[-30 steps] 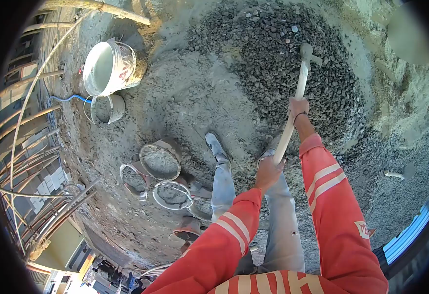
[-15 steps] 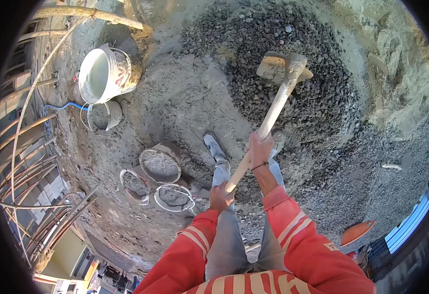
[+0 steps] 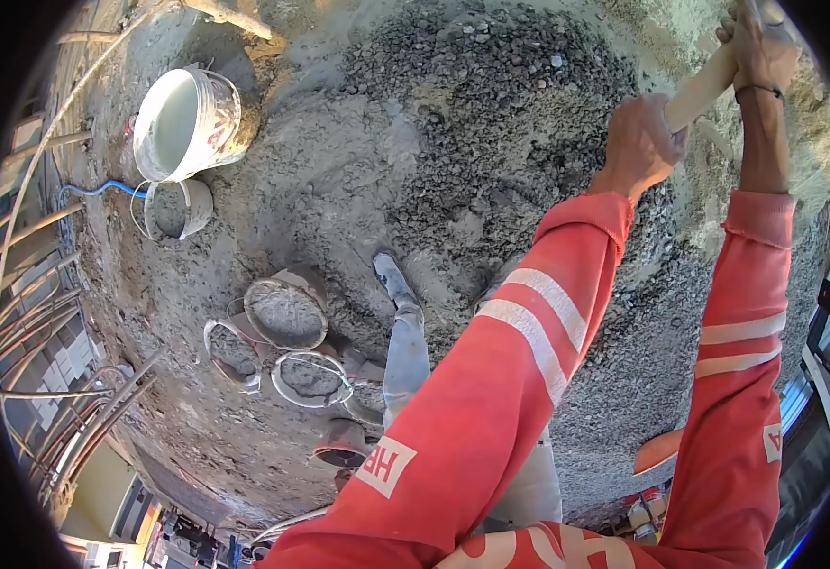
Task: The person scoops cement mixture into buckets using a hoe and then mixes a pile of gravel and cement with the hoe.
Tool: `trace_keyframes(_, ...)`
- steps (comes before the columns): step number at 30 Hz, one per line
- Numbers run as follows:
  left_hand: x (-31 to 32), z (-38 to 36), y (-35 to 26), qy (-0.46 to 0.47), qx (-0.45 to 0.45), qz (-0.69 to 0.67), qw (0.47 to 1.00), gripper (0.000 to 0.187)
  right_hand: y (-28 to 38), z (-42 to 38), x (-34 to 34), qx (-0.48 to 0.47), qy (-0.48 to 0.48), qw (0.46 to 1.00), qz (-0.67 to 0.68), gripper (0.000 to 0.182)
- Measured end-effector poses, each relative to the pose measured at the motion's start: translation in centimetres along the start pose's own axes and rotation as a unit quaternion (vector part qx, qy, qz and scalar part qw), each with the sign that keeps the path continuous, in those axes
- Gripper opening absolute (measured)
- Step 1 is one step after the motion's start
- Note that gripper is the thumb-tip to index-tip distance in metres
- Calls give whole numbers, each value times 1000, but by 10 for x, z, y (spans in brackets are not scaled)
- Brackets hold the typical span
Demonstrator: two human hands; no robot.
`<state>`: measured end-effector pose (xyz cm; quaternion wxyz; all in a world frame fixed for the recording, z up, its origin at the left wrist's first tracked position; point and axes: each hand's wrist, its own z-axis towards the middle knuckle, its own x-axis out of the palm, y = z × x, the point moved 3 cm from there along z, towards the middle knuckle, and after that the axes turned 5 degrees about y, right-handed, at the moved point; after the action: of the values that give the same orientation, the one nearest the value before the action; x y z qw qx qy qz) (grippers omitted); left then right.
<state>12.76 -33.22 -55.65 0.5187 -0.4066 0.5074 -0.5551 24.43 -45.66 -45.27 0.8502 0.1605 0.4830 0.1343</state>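
My left hand (image 3: 640, 142) is wrapped round the end of a hoe's wooden handle (image 3: 701, 93), up and to the right over the gravel. Farther along the same handle, my right hand (image 3: 764, 59) grips it near the frame's upper right edge. The hoe's blade is not visible. Below both arms lies a heap of dark gravel (image 3: 519, 123), mixed with grey cement in its middle. My booted foot (image 3: 393, 277) stands on the wet grey ground at the heap's left side.
A large white bucket (image 3: 230, 119) of cloudy water stands upper left, beside a smaller bucket (image 3: 200, 207). Several mortar-caked buckets, one a filled bucket (image 3: 315, 284), cluster left of my leg. Bamboo poles (image 3: 40, 242) line the left edge. An orange piece (image 3: 656, 453) lies lower right.
Both hands have swung the hoe up and right, away from the gravel, where its blade rested before. The view has shifted slightly, and another bucket now shows beside my leg.
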Motion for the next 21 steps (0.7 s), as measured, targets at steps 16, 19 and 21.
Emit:
trace_keyframes(16, -157, -308, 95, 171, -458, 284, 825, 39, 47, -401, 194, 623, 225, 665, 345, 13)
trace_keyframes(19, -180, -361, 71, 155, -525, 315, 775, 33, 106, -439, 164, 639, 218, 633, 380, 16)
trace_keyframes(21, -201, -414, 73, 134, -499, 336, 787, 31, 130, -494, 168, 618, 250, 641, 381, 35)
